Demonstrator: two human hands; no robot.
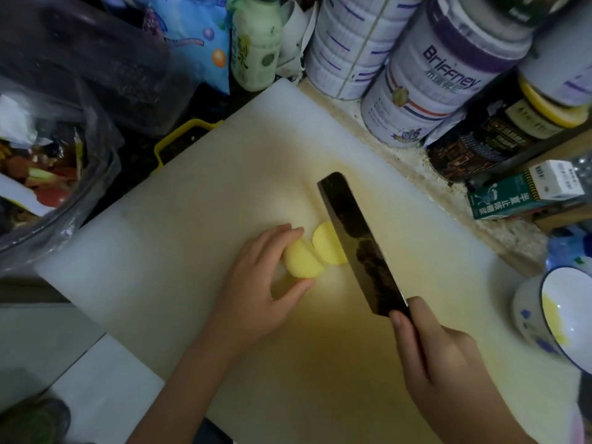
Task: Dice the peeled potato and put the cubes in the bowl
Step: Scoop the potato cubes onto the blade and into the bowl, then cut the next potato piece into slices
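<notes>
Two hands are at work on a white board (192, 219). The left hand (256, 293) holds the potato (301, 262) from its left end. Its fingers (278, 233) curl over the far side and the thumb (296, 288) presses the near side. The potato sits on the board between them, its cut face turned toward the knife (355, 238) and poking out just past the fingertips. A round slice (326, 241) lies between that face and the blade, partly hidden by the blade. The right hand (448, 357) is closed tight round the knife's handle, which is buried in the fist. The dark blade stands on edge over the board, right of the potato and apart from the left fingertips. The bowl (528, 310) stands at the board's right edge, well apart from the potato, with a yellow patch inside. Tins (432, 75) and a bottle (253, 43) stand behind the board, and a bag (48, 174) of scraps sits to its left.
</notes>
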